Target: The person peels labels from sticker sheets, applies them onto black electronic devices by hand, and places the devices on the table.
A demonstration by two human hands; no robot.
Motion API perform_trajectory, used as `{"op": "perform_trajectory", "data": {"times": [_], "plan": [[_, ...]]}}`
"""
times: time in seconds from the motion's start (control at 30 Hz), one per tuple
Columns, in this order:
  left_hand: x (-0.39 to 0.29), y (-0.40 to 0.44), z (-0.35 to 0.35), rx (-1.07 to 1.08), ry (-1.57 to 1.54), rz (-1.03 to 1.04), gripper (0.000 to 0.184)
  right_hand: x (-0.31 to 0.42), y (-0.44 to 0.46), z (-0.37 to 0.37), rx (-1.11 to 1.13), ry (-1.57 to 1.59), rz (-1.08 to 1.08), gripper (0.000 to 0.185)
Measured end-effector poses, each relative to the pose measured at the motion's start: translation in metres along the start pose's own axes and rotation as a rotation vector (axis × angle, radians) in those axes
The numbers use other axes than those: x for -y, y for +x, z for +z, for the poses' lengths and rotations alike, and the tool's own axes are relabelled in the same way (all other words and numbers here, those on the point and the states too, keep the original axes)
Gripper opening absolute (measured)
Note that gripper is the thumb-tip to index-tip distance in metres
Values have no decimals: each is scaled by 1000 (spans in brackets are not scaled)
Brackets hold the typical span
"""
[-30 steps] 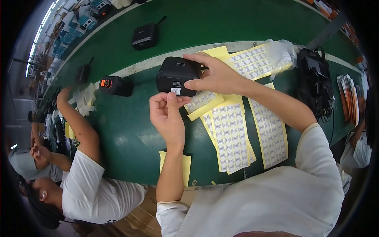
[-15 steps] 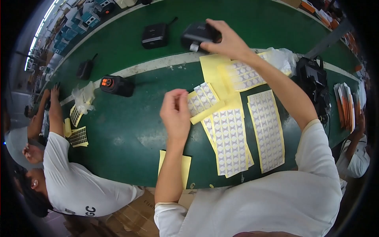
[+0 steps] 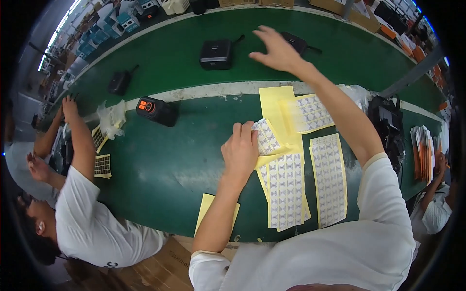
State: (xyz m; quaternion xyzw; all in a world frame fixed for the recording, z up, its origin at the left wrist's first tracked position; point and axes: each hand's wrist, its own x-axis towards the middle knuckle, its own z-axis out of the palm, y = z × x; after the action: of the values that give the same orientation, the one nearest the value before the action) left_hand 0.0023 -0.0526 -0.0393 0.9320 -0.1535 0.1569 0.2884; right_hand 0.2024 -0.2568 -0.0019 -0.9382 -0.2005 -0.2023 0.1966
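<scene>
My right hand (image 3: 278, 50) is stretched out over the green belt with its fingers apart, holding nothing. Just beyond it lies a black device (image 3: 294, 42) with a strap, partly hidden by the hand. Another black device (image 3: 215, 54) rests on the belt to the left. My left hand (image 3: 241, 149) is at the left edge of a small label sheet (image 3: 266, 137) with yellow backing, its fingers bent and close together; whether they pinch the sheet is unclear. Longer label sheets (image 3: 285, 191) lie below it, and one more (image 3: 328, 179) is on the right.
A black device with an orange dial (image 3: 157, 111) stands on the green table (image 3: 160, 179). Black equipment (image 3: 387, 121) with cables is at the right. A co-worker (image 3: 97, 218) sits at the left, near a plastic bag (image 3: 111, 119). Yellow paper (image 3: 206, 203) lies at the front edge.
The black device left my right hand and now lies on the belt. My left hand moved from beside the label sheets onto the small sheet's edge. The view has shifted.
</scene>
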Motion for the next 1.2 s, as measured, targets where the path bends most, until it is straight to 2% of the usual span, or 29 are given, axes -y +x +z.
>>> {"op": "perform_trajectory", "data": {"times": [0.13, 0.23, 0.4, 0.53, 0.6, 0.67, 0.7, 0.8, 0.9, 1.03, 1.13, 1.2], "plan": [[3, 0, 4, -54, -49, 9, 15, 37, 17, 35, 149, 56, -12, 81], [3, 0, 3, -112, -145, 22, 5, 42, 30, 50, 159, 99, 22, 81], [7, 0, 3, -95, -199, 11, 4, 24, 35, 51, 168, 269, 53, 82], [13, -1, 4, -65, -273, -24, 5, 29, 31, 36, 156, 180, 52, 84], [15, 0, 0, -44, -300, -49, 6, 35, 26, 22, 221, 264, 214, 79], [14, 0, -4, -15, -841, -378, 6, 37, 19, 11, 244, 352, 286, 80], [16, 0, -6, -75, -1000, -401, 6, 35, 13, 11, 264, 459, 288, 80], [11, 6, -23, -182, -1149, -399, 6, 50, -17, -8, 320, 719, 292, 75], [6, 6, -26, -234, -1155, -344, 11, 68, -45, -17, 399, 866, 332, 69], [5, 4, -23, -262, -1186, -381, 11, 89, -70, -18, 367, 1012, 357, 69], [3, 5, -22, -291, -1185, -414, 12, 102, -79, -21, 290, 1053, 336, 69], [5, 6, -22, -282, -1163, -417, 13, 108, -83, -20, 252, 960, 339, 68]]}}
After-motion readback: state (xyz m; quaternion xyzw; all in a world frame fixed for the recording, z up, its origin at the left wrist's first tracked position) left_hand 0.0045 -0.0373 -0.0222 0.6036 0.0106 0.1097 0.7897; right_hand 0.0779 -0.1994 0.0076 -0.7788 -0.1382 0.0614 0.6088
